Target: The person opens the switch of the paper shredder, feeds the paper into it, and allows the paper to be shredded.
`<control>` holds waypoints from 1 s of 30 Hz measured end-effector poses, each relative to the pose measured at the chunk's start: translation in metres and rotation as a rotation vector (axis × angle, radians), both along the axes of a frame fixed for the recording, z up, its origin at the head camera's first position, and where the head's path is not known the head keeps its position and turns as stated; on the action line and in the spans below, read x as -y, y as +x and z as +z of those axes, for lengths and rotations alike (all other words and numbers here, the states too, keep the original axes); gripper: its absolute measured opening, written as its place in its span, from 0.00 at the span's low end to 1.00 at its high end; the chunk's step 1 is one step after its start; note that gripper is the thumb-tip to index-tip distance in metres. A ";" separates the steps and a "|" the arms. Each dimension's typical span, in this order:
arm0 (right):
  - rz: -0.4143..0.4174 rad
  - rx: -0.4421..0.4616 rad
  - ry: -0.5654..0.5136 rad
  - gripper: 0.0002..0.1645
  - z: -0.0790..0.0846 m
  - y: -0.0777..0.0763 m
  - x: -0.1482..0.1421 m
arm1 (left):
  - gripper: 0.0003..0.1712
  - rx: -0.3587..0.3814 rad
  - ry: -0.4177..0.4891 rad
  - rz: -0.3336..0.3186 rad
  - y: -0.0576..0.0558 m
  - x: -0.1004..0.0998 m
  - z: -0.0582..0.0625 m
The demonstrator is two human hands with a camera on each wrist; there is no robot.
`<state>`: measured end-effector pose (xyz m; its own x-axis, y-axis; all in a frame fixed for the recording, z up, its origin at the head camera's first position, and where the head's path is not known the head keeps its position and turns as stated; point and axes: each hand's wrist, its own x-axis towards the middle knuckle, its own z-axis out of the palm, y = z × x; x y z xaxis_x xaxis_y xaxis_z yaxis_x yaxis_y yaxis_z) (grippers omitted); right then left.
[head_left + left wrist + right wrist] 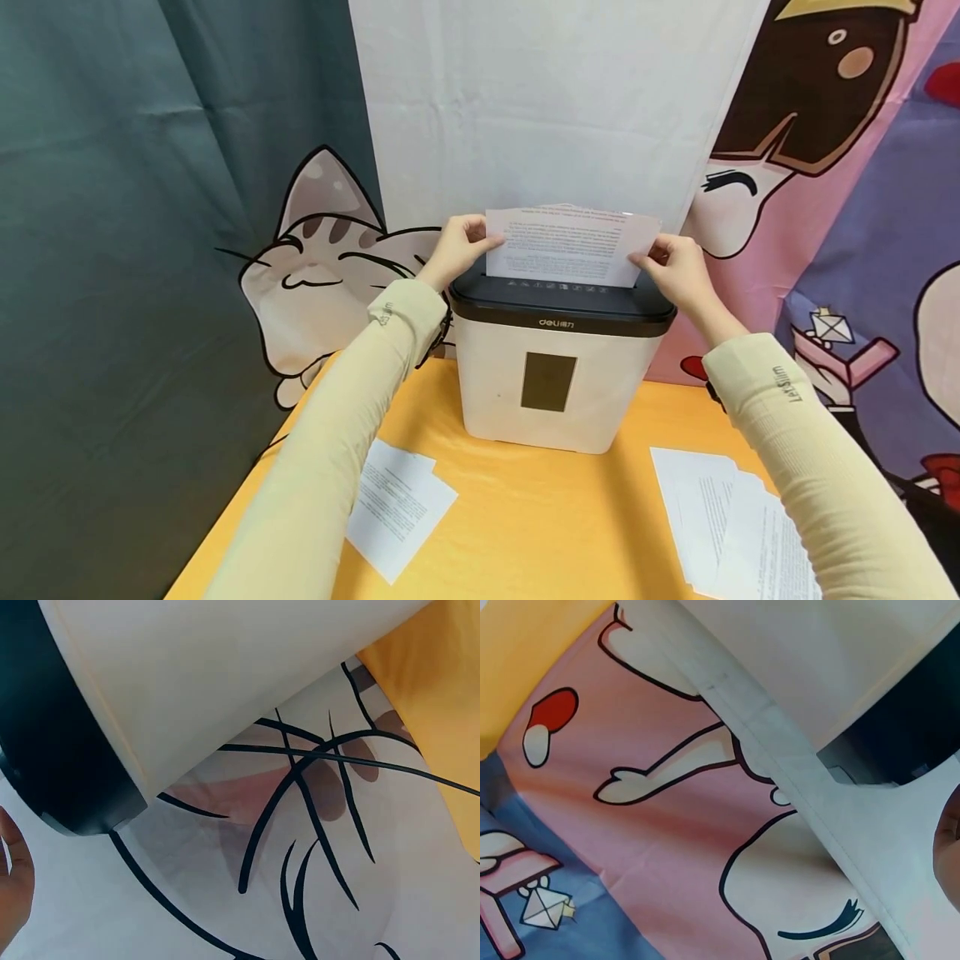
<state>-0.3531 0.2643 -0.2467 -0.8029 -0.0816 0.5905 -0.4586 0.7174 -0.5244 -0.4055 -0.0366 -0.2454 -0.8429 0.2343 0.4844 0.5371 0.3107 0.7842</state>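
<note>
A white paper shredder (487,375) with a black top stands at the back of the yellow table. Printed paper (562,246) stands upright over its slot, its lower edge at the slot, the print upside down to me. My left hand (461,248) pinches the sheet's left edge between thumb and fingers. On the opposite edge, my right hand (675,265) pinches it in the same way. In the left wrist view, only part of the left hand (15,877) shows beside the shredder's black lid (67,735). A sliver of the right hand (949,855) appears in the right wrist view.
Two or so printed sheets (397,508) lie at the table's left, partly under my left sleeve. Several more sheets (735,525) overlap at the right front. A dark cable (375,761) runs behind the shredder. Cartoon-printed cloth (750,208) hangs right behind the table (532,517).
</note>
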 end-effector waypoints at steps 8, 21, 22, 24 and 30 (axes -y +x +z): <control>-0.024 -0.002 0.003 0.10 -0.007 -0.001 0.002 | 0.10 0.000 -0.076 0.052 0.000 0.000 -0.008; -0.051 0.039 0.063 0.11 -0.012 -0.001 0.003 | 0.13 -0.029 -0.166 0.086 0.002 0.001 -0.010; -0.046 0.042 0.069 0.11 -0.012 0.000 0.003 | 0.14 -0.034 -0.172 0.088 0.002 0.001 -0.010; -0.041 0.049 0.069 0.11 -0.014 0.000 0.003 | 0.16 -0.045 -0.185 0.091 0.001 0.002 -0.012; -0.037 0.060 0.068 0.12 -0.016 -0.002 0.004 | 0.17 -0.049 -0.188 0.094 0.000 0.003 -0.014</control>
<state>-0.3551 0.2603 -0.2622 -0.8398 -0.0898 0.5355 -0.4005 0.7683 -0.4993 -0.4055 -0.0393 -0.2594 -0.8421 0.2453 0.4803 0.5344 0.4996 0.6818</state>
